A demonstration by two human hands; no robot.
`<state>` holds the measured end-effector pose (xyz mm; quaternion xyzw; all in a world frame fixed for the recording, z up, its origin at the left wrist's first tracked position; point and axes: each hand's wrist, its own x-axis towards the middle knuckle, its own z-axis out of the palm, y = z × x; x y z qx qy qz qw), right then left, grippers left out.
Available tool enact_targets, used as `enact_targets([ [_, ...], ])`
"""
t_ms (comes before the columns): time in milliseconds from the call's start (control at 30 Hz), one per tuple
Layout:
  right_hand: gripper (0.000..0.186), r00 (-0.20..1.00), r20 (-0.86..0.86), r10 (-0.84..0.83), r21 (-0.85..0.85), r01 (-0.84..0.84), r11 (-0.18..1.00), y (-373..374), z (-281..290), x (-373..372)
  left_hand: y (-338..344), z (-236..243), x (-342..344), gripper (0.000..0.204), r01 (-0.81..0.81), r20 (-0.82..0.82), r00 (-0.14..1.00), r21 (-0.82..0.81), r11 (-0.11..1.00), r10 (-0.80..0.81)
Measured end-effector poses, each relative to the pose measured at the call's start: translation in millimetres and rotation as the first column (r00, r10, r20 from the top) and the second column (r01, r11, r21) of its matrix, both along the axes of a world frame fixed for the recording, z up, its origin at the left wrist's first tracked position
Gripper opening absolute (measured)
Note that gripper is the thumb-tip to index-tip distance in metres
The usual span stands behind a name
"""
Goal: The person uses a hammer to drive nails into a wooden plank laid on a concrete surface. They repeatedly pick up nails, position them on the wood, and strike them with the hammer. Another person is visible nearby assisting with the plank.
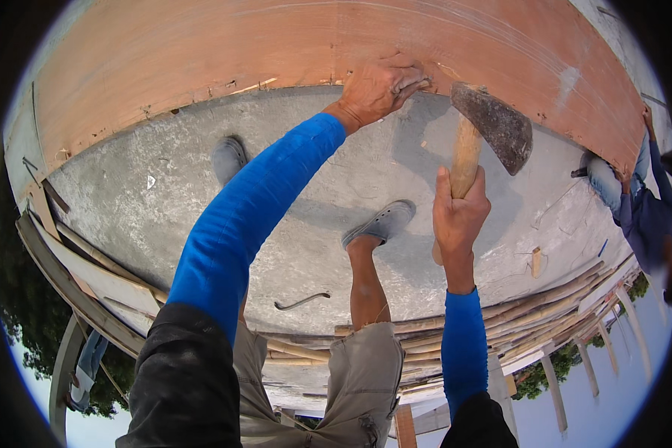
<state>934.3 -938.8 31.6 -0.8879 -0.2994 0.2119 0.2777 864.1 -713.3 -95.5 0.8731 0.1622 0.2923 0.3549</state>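
A hatchet with a dark, broad metal head (496, 127) and a pale wooden handle (467, 155) is held up in my right hand (461, 213), whose fingers wrap round the handle. The head is close to the lower edge of a reddish-brown plywood panel (276, 45). My left hand (384, 88) rests against that same edge, left of the hatchet head. Its fingers are curled and pressed together, and whatever they may pinch is hidden. The panel's edge looks rough and splintered beside the hand.
Grey concrete (157, 224) lies underfoot. A curved metal pry bar (302, 301) is by my legs. Bamboo poles (515, 317) line the near edge, with posts beyond. A small wood offcut (536, 263) lies at right. Another person (646, 216) crouches at the panel's far right end.
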Motion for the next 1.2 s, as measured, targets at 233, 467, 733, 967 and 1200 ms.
enact_targets([
  [233,0.029,0.993,-0.070,-0.092,0.173,0.103,0.980,24,20,10,6,7,-1,0.019,0.035,-0.033,0.999,-0.201,0.979,-0.042],
  [467,0.029,0.980,-0.185,-0.079,0.051,0.090,0.995,14,22,9,18,12,-6,0.018,0.095,-0.034,0.994,-0.167,0.981,-0.101],
  [733,0.024,0.989,0.074,0.129,-0.010,-0.129,0.992,31,-3,14,14,12,-9,0.026,0.105,-0.052,0.992,-0.139,0.985,-0.114],
  [967,0.025,0.989,-0.138,-0.060,0.065,0.069,0.995,14,19,11,11,10,-8,0.033,0.107,-0.019,0.994,-0.179,0.978,-0.112],
  [1200,0.021,0.986,0.013,0.164,-0.256,-0.156,0.954,48,12,22,17,11,-4,0.037,-0.044,0.054,0.996,-0.357,0.933,0.067],
])
